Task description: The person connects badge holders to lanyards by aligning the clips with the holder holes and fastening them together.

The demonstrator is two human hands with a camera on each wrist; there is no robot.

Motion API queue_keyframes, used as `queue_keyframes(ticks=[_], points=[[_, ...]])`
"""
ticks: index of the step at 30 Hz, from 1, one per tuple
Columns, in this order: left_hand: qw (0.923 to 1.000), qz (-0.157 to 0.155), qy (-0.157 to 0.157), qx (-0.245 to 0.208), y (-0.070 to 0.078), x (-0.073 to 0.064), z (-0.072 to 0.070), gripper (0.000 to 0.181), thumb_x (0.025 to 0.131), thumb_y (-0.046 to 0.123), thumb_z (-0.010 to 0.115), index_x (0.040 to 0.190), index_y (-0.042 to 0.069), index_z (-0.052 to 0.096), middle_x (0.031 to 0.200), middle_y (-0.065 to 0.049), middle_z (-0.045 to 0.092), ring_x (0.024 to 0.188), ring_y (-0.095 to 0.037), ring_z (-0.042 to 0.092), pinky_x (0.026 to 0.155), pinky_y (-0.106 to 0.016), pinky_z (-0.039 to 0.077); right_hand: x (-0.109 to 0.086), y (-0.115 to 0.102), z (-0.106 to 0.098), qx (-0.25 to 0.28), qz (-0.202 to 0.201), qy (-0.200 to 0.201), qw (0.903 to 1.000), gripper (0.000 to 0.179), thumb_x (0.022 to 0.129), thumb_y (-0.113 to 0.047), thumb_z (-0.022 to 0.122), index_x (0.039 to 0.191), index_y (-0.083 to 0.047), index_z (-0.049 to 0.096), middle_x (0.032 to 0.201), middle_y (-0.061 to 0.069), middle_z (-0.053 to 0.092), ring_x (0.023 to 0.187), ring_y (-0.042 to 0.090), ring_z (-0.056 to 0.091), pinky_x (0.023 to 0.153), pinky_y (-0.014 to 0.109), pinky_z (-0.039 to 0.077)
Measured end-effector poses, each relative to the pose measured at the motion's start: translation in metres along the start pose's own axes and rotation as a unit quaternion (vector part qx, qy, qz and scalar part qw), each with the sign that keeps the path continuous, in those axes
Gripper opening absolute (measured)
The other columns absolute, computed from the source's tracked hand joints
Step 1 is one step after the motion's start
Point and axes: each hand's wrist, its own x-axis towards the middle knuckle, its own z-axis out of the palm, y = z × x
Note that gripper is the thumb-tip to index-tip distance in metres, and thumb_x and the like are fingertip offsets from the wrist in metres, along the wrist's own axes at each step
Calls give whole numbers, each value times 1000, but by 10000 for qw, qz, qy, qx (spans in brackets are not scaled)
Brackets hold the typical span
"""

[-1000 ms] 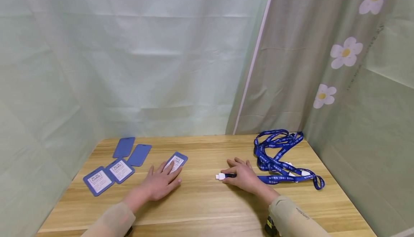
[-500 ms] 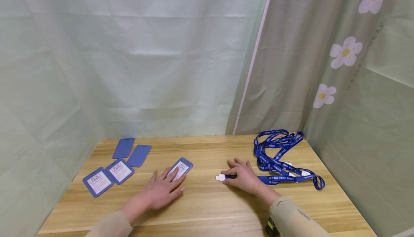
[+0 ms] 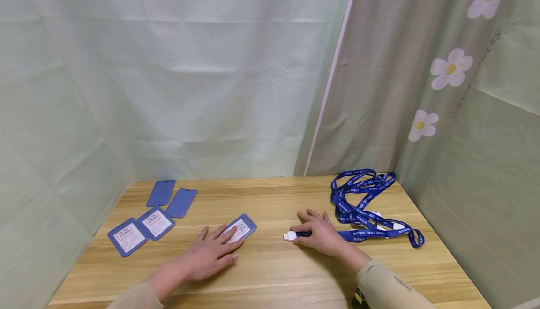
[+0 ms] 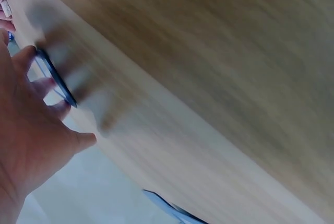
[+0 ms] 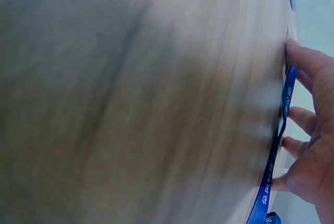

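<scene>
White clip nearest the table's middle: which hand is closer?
Right. The right hand holds the lanyard end at the white clip; the left hand lies off to the clip's left, partly over a card holder.

4 badges are lying on tbl L, 5th badge under L hand; lanyards are lying R, curtain hanging behind.

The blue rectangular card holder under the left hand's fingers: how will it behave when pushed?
The blue rectangular card holder probably slides without rolling, as it lies flat. It is likely light, being thin. Straight edges suggest it stays stiff.
</scene>
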Motion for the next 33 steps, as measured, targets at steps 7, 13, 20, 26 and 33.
queue_keyframes(ticks=[7,13,20,26,33], points=[[9981,572,189,-113,-8,-4,0,46,109,49,41,151,34,53,161,-8,41,148,-43,31,111,-76,20,-4,0,-2,40,-54,-1,10000,39,88,-48,78,122,-28,78,155,9,48,149,42,29,114,76,4],[9968,784,10,-175,-13,-4,-2,45,110,50,36,150,37,54,161,-4,41,149,-40,30,116,-70,19,-5,-2,-3,70,-65,4,10000,37,88,-45,79,121,-27,78,155,9,49,149,42,29,114,77,4],[9953,847,36,-463,-17,-2,-2,43,109,50,38,143,37,62,158,-2,46,148,-38,35,118,-67,19,-5,-2,-2,64,-91,26,9999,38,88,-47,79,121,-28,78,154,9,49,149,41,30,114,77,5],[9951,735,174,-645,-14,-3,-5,43,109,49,42,143,34,62,160,-4,43,149,-41,30,118,-67,17,-4,-1,0,49,-93,30,9999,38,88,-48,78,121,-29,78,154,8,49,149,40,30,114,77,5],[9962,-541,654,-206,6,2,2,57,107,50,47,155,19,48,162,-16,36,150,-46,25,116,-72,15,-5,-2,-1,43,-65,54,10000,38,89,-48,78,121,-28,78,155,8,49,149,40,30,114,76,5]])
